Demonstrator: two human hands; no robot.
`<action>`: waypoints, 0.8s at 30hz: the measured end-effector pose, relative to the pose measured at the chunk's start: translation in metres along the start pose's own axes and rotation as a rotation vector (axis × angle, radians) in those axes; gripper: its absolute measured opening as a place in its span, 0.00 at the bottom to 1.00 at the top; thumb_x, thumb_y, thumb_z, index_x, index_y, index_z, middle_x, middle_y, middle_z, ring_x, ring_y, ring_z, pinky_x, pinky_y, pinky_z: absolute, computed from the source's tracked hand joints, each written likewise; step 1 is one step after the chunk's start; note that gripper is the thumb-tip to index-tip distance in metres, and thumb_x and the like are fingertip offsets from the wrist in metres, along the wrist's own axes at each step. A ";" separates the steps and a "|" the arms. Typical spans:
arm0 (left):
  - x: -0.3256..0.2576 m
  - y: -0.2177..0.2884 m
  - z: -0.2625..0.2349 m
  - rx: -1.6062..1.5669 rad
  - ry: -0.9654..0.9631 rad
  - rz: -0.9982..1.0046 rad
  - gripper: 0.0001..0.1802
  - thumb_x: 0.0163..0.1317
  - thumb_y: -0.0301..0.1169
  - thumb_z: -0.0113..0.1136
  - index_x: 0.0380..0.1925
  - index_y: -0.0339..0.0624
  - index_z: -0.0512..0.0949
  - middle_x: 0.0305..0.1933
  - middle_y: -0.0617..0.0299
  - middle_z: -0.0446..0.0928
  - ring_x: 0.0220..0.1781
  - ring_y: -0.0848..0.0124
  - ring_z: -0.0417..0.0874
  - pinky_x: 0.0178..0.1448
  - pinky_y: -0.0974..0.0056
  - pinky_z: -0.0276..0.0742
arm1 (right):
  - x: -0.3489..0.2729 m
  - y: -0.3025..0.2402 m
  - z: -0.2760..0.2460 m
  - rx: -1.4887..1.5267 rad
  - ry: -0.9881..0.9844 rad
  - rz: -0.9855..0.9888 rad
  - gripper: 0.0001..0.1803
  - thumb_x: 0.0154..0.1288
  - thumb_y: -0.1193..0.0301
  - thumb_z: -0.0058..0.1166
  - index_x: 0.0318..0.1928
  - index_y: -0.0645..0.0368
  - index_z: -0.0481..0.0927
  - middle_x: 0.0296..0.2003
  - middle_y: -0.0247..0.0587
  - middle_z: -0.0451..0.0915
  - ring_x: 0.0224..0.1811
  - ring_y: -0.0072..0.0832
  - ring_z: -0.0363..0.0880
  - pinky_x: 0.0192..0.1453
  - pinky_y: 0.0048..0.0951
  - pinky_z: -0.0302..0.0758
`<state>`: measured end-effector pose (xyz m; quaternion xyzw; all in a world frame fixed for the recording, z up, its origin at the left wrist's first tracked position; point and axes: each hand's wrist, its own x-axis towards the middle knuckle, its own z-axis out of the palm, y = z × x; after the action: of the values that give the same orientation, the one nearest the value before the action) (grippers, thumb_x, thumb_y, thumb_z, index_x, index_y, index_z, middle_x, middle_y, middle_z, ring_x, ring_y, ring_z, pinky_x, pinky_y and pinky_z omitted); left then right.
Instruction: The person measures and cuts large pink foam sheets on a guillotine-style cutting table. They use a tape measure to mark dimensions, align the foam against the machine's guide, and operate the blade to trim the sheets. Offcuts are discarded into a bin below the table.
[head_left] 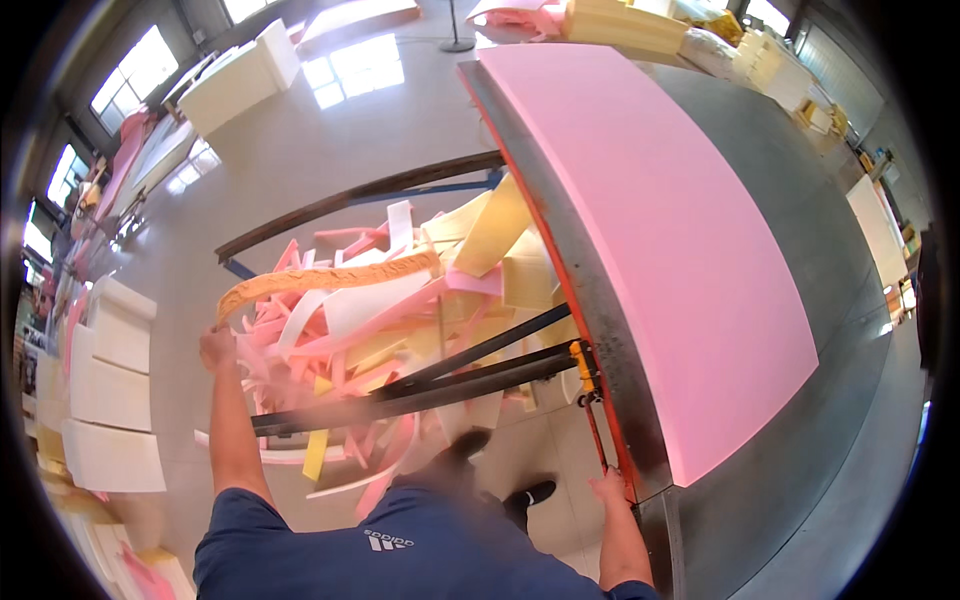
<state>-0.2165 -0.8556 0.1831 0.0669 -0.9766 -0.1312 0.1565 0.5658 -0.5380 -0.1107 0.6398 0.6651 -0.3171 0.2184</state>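
My left hand (217, 348) is closed on the near end of a long, rough-faced orange-tan foam strip (335, 277). The strip arches away over a heap of pink, white and yellow foam offcuts (375, 310). At the table's red edge, my right hand (608, 487) closes around the lower end of a thin dark rod (597, 435). That rod runs down from a yellow fitting (583, 368) on the edge. A large flat pink foam sheet (665, 230) lies on the grey metal table (790, 190) to the right.
Dark metal rails (430, 393) stick out leftward from the table, above the offcuts. White foam blocks (115, 390) stand at the left, with another big one (240, 80) at the far left. Yellow foam slabs (625, 27) lie at the back.
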 end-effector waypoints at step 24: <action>-0.105 0.293 0.211 0.060 -0.925 1.119 0.17 0.50 0.34 0.67 0.42 0.44 0.86 0.37 0.55 0.86 0.40 0.57 0.87 0.46 0.59 0.82 | -0.027 -0.086 -0.023 0.045 0.167 0.234 0.29 0.59 0.62 0.51 0.60 0.60 0.73 0.60 0.46 0.78 0.64 0.38 0.76 0.69 0.43 0.66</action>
<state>-0.2124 -0.5074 0.0408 -0.5006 -0.8341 -0.0193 -0.2308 0.4859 -0.5391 -0.0638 0.7419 0.5946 -0.2498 0.1834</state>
